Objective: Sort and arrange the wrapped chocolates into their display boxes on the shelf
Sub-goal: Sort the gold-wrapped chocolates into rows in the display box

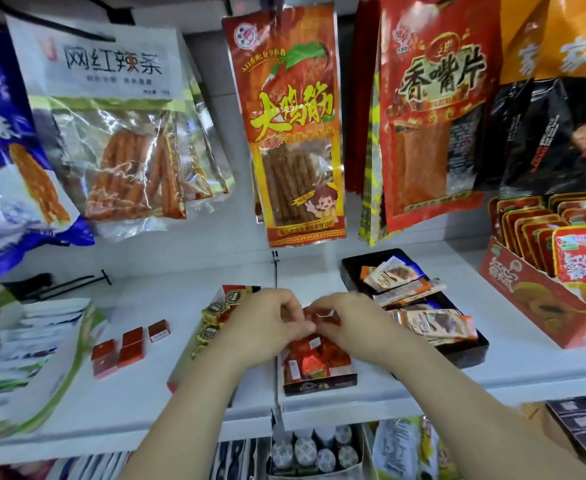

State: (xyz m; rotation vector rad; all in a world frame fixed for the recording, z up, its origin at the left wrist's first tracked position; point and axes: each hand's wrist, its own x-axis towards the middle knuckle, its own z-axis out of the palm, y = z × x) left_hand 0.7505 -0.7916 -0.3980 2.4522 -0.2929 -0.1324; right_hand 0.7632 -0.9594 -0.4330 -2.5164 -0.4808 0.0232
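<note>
Both hands are over the middle of the white shop shelf (pixel 509 362). Left hand (pixel 267 323) and right hand (pixel 348 320) meet fingertip to fingertip with fingers curled. Both pinch one small red foil-wrapped chocolate (pixel 323 315) just above the dark cardboard display box (pixel 319 385). That box holds more red foil pieces, packed too tight to count. Just beside it on the left is one red-and-white display box (pixel 187 358) of gold-wrapped chocolates (pixel 215 308): four visible, the rest hidden by the left hand and forearm. Further left, five loose red wrapped cubes (pixel 132 337) lie on the shelf, clustered 2-2-1. Right of the hands is one black tray (pixel 471 355) of overlapping orange-and-white sachets (pixel 398 271), count unclear.
</note>
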